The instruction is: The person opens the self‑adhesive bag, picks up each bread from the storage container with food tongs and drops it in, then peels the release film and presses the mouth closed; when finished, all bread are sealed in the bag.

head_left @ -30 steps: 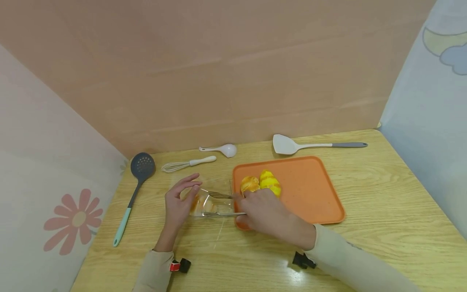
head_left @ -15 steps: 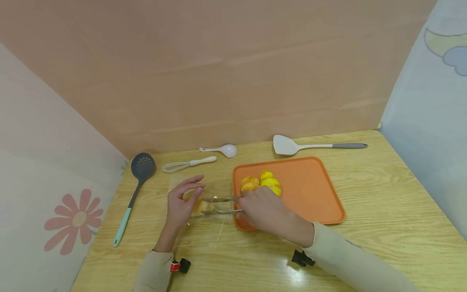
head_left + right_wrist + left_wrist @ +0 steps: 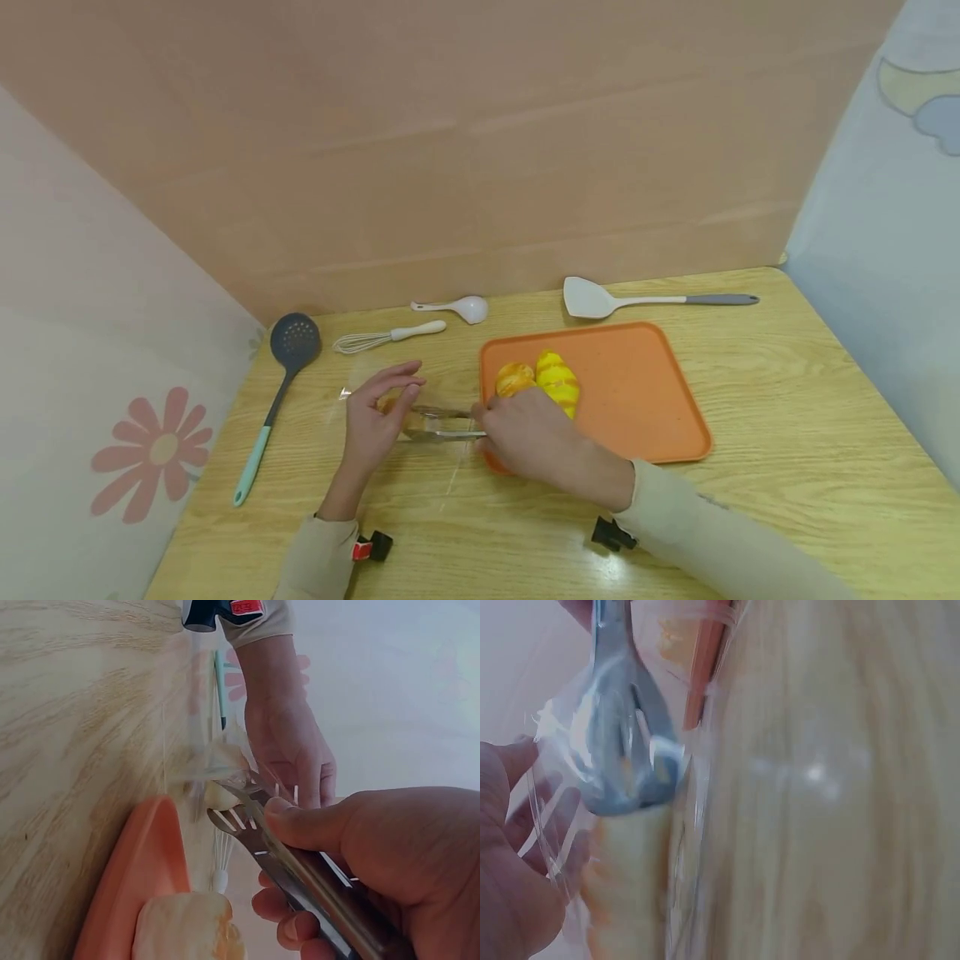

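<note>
While my left hand [image 3: 372,421] pinches open the clear plastic bag [image 3: 390,408] and my right hand [image 3: 525,433] grips the metal tongs [image 3: 442,423] closed on one pale bread roll [image 3: 626,877] inside it, I judge one transfer nearly complete, with two yellow-glazed buns [image 3: 540,379] left at the near-left corner of the orange plastic tray [image 3: 637,392].

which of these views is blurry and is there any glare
Head view: sharp, with a bright glare patch on the table near the right sleeve. Left wrist view: soft and motion-blurred, the tongs and clear bag smeared, reflections on the wood. Right wrist view: right hand fairly crisp, the bread on the orange tray soft.
</note>
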Action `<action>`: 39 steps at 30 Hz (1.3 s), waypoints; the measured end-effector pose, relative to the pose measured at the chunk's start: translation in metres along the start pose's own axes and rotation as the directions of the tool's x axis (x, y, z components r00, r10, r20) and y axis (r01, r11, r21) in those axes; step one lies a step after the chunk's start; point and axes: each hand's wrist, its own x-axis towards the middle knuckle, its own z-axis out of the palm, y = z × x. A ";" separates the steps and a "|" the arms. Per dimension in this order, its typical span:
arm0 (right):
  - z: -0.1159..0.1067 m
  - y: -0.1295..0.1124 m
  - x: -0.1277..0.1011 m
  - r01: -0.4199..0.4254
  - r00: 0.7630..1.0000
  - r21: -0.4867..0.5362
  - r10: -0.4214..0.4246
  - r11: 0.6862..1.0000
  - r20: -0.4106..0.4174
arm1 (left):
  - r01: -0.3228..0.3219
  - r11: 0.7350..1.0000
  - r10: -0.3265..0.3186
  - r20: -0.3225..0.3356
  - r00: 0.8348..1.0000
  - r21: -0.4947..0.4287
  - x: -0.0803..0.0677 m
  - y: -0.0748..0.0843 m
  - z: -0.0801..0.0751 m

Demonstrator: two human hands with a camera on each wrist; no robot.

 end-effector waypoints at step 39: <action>0.006 -0.008 0.005 0.007 0.997 0.000 -0.007 1.000 -0.083 | 0.056 0.998 -0.061 -0.116 0.991 -0.041 0.001 0.016 0.006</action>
